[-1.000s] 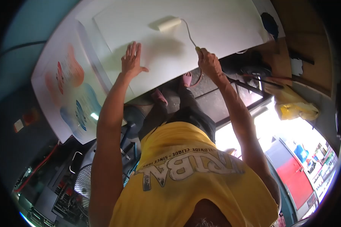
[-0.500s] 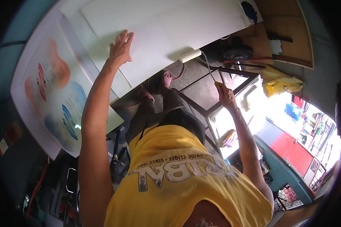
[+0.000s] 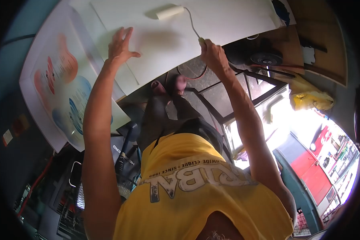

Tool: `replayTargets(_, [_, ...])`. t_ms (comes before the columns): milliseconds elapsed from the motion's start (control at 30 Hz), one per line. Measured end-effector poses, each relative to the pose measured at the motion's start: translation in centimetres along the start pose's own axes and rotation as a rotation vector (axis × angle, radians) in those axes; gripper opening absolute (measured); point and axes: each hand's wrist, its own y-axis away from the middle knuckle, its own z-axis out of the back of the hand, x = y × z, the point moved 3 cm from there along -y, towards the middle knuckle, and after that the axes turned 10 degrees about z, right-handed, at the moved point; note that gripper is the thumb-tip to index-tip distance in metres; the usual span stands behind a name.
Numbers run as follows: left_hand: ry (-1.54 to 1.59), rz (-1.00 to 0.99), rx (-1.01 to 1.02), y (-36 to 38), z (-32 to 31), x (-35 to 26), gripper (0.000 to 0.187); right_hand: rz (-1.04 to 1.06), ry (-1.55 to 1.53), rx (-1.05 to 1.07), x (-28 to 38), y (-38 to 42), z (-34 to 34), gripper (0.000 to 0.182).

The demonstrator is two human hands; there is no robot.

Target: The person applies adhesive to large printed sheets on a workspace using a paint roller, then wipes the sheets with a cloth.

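Observation:
My right hand [image 3: 214, 56] is wrapped round the handle of a paint roller [image 3: 171, 12]. The roller's white sleeve is over the white sheet [image 3: 160, 52] on the table, and its bent wire frame runs down to my fist. Near the left part of that sheet, my left hand [image 3: 121, 47] is spread with fingers and thumb apart, holding nothing. A printed sheet [image 3: 64, 92] with orange and blue shapes lies at the left, beside my left forearm.
Under the table's near edge are my feet and a dark metal frame [image 3: 244, 90]. A round black weight-like disc [image 3: 267, 58] and a yellow plastic bag [image 3: 312, 100] are at the right. A fan [image 3: 126, 186] stands low at the left. Beyond a bright doorway is a red-and-grey panel [image 3: 308, 160].
My right hand has carried the roller up and left, from the near edge of the white sheet to farther over it. My left hand has shifted slightly left, its thumb now spread wider.

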Motion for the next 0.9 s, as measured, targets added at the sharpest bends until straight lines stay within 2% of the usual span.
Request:
replayTargets(33, [-0.001,-0.01,-0.007,0.3,0.4,-0.1,0.121,0.015,0.004,-0.016,0.1,1.8,0.2,0.022])
replayTargets(100, [-0.017,0.016,0.05,0.5,1.9,-0.6,0.113,-0.023,-0.014,0.095,-1.2,7.8,0.0,0.012])
replayTargets(133, [-0.011,0.028,0.09,0.4,2.5,-0.5,0.111,0.026,-0.097,0.033,-0.3,10.5,1.5,0.011])
replayTargets(167, [-0.006,0.039,0.129,0.3,2.7,-0.3,0.109,-0.128,-0.069,0.195,-0.4,13.8,2.4,0.013])
replayTargets(267, [0.026,-0.087,0.112,-0.6,2.3,1.9,0.099,-0.172,-0.082,0.203,-0.3,21.0,5.7,0.02])
replayTargets(367, [0.097,-0.094,0.147,-1.3,3.2,3.3,0.089,-0.243,-0.143,0.283,0.3,23.7,7.7,0.022])
replayTargets(433, [0.125,-0.113,0.109,-2.3,3.7,4.5,0.08,-0.176,-0.189,0.21,1.5,22.2,8.8,0.023])
replayTargets(567, [0.035,-0.046,0.058,-3.2,4.8,7.1,0.067,-0.107,-0.172,0.151,5.6,11.7,6.6,0.016])
replayTargets(633, [-0.008,-0.113,0.056,-2.8,4.6,8.0,0.065,0.078,-0.156,0.001,5.8,6.7,2.9,0.012])
replayTargets(800, [0.0,-0.257,-0.109,-2.9,2.9,10.3,0.061,0.115,-0.103,-0.025,6.5,-0.8,-2.0,0.02])
replayTargets(900, [-0.004,-0.284,-0.143,-2.3,1.9,10.7,0.059,-0.01,-0.041,0.053,6.6,-0.2,-2.7,0.019])
